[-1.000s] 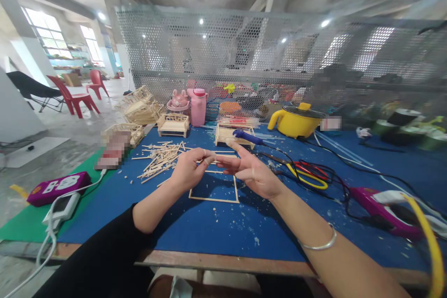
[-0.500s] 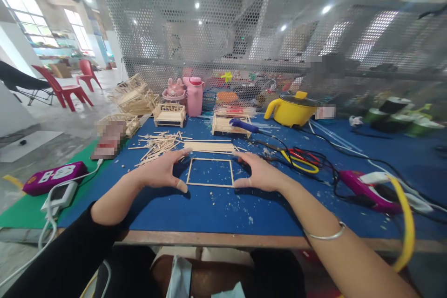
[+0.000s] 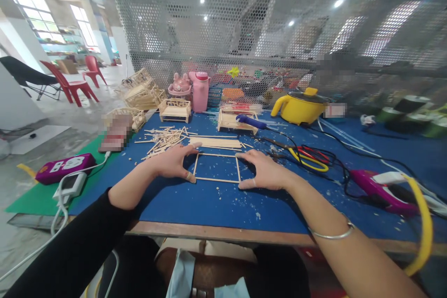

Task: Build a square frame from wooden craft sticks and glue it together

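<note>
A thin rectangular frame of wooden sticks [image 3: 216, 179] lies flat on the blue work surface. Around its left end, my left hand [image 3: 172, 162] is open, thumb and forefinger spread; the thumb tip meets the near left corner, while the forefinger is close to the far left one. My right hand [image 3: 267, 171] is also open and spans the right end, forefinger tip at the far corner and thumb at the near corner. Just beyond the frame is a row of flat wooden sticks [image 3: 216, 142]. Loose short sticks [image 3: 164, 138] are heaped to its left.
Small wooden bed-like models [image 3: 175, 110] stand farther back, with a blue-handled tool [image 3: 250, 122] across another one. Yellow-handled scissors [image 3: 307, 160], cables and a purple device [image 3: 380, 191] lie right. A yellow pot [image 3: 302, 109] and pink flask [image 3: 200, 93] stand before the mesh screen [image 3: 223, 32].
The view has shifted slightly, moving everything right and up in the picture. Both hands have drawn a little closer to the frame's corners. The frame keeps its place on the surface.
</note>
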`<state>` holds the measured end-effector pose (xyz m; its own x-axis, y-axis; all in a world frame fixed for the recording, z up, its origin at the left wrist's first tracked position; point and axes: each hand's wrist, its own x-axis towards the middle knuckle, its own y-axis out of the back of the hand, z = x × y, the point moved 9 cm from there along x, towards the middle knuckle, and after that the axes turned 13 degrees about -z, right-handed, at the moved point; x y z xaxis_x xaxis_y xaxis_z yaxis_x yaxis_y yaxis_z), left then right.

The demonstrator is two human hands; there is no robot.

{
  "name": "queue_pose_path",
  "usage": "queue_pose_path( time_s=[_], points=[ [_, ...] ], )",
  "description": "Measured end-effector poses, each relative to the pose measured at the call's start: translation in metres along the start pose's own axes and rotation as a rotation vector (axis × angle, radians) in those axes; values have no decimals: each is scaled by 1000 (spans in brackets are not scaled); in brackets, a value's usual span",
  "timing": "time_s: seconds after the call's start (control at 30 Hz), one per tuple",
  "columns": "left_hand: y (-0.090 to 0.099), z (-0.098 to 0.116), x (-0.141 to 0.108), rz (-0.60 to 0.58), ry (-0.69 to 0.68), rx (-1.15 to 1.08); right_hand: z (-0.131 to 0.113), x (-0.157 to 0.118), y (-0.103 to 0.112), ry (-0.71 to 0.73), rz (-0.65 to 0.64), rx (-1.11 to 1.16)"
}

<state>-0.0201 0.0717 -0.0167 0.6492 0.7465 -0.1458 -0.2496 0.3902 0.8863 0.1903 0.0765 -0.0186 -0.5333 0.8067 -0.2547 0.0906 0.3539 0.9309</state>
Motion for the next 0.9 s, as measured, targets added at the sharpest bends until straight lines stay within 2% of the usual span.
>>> queue_pose_path(
  time_s=[0.27, 0.53, 0.67, 0.9],
  points=[
    [0, -10, 1, 12, 81, 122, 1, 2, -1, 0, 12, -21],
    [-3, -18, 11, -95, 208, 221, 0, 4, -1, -39, -32, -28],
    [-3, -20, 14, -143, 225, 220, 1, 6, -2, -54, -61, -34],
    [-2, -15, 13, -130, 203, 226, 2, 12, -1, -38, -65, -45]
  ],
)
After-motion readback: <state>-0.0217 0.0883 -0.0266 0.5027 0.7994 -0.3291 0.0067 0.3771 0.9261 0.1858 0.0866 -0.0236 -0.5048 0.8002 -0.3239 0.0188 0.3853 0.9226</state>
